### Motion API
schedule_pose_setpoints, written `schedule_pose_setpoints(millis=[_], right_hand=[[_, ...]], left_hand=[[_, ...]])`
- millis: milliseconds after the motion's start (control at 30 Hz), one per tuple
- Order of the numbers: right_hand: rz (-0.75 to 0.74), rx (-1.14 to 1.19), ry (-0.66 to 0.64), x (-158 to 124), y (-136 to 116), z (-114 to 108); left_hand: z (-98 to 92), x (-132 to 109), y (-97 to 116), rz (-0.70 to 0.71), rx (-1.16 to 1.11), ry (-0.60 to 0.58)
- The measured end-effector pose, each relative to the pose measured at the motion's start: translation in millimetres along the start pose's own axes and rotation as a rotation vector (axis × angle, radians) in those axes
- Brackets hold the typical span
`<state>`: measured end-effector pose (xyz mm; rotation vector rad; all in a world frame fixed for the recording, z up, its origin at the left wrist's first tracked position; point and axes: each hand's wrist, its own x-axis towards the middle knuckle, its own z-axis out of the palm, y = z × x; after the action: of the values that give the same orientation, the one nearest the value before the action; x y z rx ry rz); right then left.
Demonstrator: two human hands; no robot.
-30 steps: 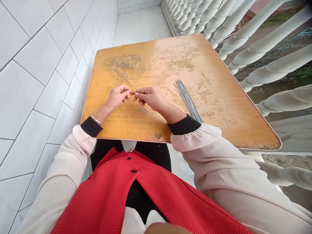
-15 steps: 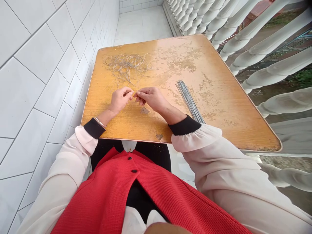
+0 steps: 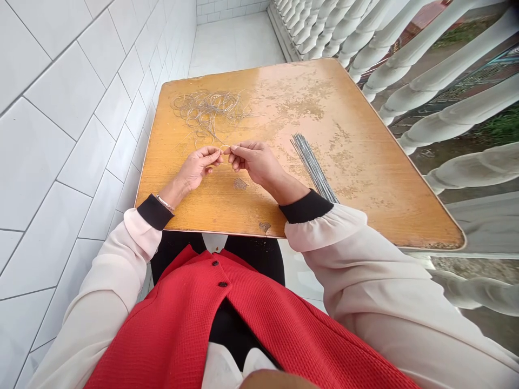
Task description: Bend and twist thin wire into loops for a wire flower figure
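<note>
My left hand (image 3: 195, 168) and my right hand (image 3: 259, 163) are held close together, low over the wooden table (image 3: 377, 200). Thumb and forefinger of each are pinched on a thin wire (image 3: 224, 146), which shows as a small curve between the fingertips. Just beyond the fingers lies a loose tangle of thin wire (image 3: 211, 111); whether the held piece joins it I cannot tell. To the right of my right hand rests a bundle of straight grey wires (image 3: 314, 166), its near end hidden behind my sleeve.
A white tiled wall (image 3: 89, 135) runs along the table's left side. White balusters (image 3: 441, 108) stand along the right side. The tabletop finish is worn, with a dark chipped patch (image 3: 265, 226) near the front edge.
My fingertips have shifted slightly, and the wire between them now shows as a small bend. The tangle and the bundle have stayed in place.
</note>
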<state>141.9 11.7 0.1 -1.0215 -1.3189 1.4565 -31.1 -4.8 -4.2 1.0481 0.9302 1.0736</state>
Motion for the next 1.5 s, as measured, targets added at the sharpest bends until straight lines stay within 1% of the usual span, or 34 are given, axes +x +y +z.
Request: schedule_pose_setpoints(millis=[133, 267, 333, 467, 633, 700, 900, 1033, 1133, 1233, 1367, 1500], right_hand=[[-0.044, -0.059, -0.012, 0.0, -1.6, 0.1], [-0.065, -0.072, -0.034, -1.0, -2.9, -0.4], [-0.055, -0.06, -0.045, -1.8, -3.4, -0.5], [-0.043, -0.092, -0.073, -3.6, -5.0, -0.3], [-0.097, -0.208, -0.069, -5.0, -4.8, 1.9], [-0.124, -0.256, -0.057, -5.6, -4.0, 3.0], [-0.166, -0.346, -0.023, -7.3, -4.3, 6.0], [-0.156, -0.308, -0.037, -5.4, -4.9, 4.8], [-0.105, -0.228, -0.07, -2.8, -3.1, 2.0], [-0.044, -0.128, -0.072, -1.1, -0.7, -0.1], [-0.01, -0.068, -0.033, -1.4, 0.0, -0.2], [0.006, -0.02, 0.059, -1.5, -1.7, -0.2]], left_hand=[[-0.4, 1.4, 1.4, 0.005, 0.036, 0.003], [-5.6, 2.8, 1.3, 0.049, 0.082, -0.042], [-7.7, 2.5, 1.9, 0.046, 0.082, -0.057], [-7.8, 0.7, 4.5, -0.007, 0.041, -0.075], [-5.0, 1.3, 5.2, -0.098, 0.011, -0.103], [-5.5, 2.8, 4.1, -0.113, 0.008, -0.118], [-8.0, 3.9, 2.5, -0.054, 0.102, -0.133], [-6.6, 1.5, 2.3, -0.04, 0.123, -0.104], [-4.5, -0.3, 1.3, -0.038, 0.099, -0.063], [-2.4, -2.0, 1.4, -0.05, 0.085, -0.019], [-2.4, -2.8, 3.2, -0.074, 0.051, 0.01], [-5.3, -2.1, 1.8, -0.091, -0.001, -0.017]])
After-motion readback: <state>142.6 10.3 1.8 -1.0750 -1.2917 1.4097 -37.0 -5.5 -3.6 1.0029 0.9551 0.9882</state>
